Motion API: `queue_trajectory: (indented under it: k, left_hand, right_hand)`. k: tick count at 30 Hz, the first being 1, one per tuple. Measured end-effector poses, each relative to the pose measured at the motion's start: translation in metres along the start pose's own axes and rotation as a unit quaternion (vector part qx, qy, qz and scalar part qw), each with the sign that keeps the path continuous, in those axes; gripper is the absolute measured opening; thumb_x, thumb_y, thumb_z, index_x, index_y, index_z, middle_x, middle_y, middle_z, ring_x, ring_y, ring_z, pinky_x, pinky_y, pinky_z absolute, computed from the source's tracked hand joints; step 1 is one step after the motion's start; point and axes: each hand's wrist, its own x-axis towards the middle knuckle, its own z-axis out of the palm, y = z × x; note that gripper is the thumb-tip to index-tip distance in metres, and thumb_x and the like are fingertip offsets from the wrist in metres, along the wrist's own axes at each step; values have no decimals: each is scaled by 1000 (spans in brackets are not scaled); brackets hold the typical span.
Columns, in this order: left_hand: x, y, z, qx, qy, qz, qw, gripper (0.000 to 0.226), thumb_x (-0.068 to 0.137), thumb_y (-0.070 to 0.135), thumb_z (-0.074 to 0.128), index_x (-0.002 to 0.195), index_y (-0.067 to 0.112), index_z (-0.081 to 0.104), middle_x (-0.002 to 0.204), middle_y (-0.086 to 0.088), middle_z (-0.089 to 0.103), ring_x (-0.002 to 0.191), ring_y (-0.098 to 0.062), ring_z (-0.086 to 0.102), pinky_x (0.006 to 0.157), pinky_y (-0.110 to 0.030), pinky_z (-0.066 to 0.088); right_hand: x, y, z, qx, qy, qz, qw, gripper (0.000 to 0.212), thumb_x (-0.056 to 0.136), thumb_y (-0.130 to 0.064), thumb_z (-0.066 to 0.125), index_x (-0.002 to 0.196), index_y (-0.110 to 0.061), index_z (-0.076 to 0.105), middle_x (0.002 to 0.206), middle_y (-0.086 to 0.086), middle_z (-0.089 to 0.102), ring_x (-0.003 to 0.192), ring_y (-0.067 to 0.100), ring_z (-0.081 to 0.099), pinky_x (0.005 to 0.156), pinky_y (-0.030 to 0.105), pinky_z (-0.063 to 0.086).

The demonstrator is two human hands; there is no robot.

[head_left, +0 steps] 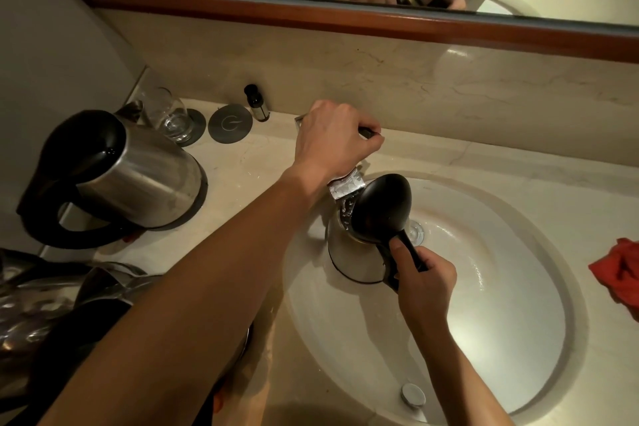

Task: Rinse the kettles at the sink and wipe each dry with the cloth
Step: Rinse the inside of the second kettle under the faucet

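Water from the tap (345, 185) pours into the open-lidded kettle (349, 252) I hold upright in the sink (518, 304), my right hand (423, 282) gripping its handle, my left hand (332, 138) curled over the tap lever directly above, cloth (619, 273) off right on the bench.

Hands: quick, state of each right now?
Left hand: grips the tap handle.
Right hand: grips the kettle by its handle.

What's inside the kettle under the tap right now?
Tap water is pouring into the open kettle, splashing at the mouth. The raised lid covers most of the opening, so the water level and interior cannot be seen. The right hand holds its handle.
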Motion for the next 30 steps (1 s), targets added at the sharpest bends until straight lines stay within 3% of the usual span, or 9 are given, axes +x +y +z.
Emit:
queue_trajectory:
  k: [5, 13, 25, 30]
  left_hand:
    - [0, 1, 1, 0, 4, 0, 1000, 21, 83, 43, 63, 89, 32, 79, 78, 5, 75, 83, -22, 65, 75, -29, 43]
    - [0, 1, 0, 0, 6, 5, 1000, 21, 84, 44, 63, 90, 32, 79, 78, 6, 75, 82, -21, 66, 81, -30, 46]
    - [0, 0, 0, 6, 4, 3, 1000, 22, 85, 47, 62, 92, 34, 79, 80, 6, 75, 85, -22, 65, 85, -33, 46]
    - [0, 1, -1, 13, 9, 11, 1000, 20, 86, 44, 63, 91, 33, 79, 80, 8, 75, 84, -19, 65, 75, -26, 34]
  right_hand:
    - [-1, 0, 0, 2, 3, -8, 1000, 78, 74, -64, 69, 64, 12, 55, 60, 33, 43, 56, 27, 38, 53, 57, 49]
    - [-1, -1, -2, 0, -6, -36, 999, 79, 73, -65, 65, 63, 12, 55, 59, 32, 44, 55, 23, 35, 58, 35, 33]
    - [-1, -1, -2, 1, -9, -33, 999, 80, 73, -65, 64, 65, 14, 56, 60, 33, 44, 55, 23, 36, 57, 36, 33]
    - [1, 1, -1, 0, -5, -9, 1000, 79, 73, -64, 68, 66, 13, 54, 60, 33, 43, 57, 24, 38, 53, 53, 46]
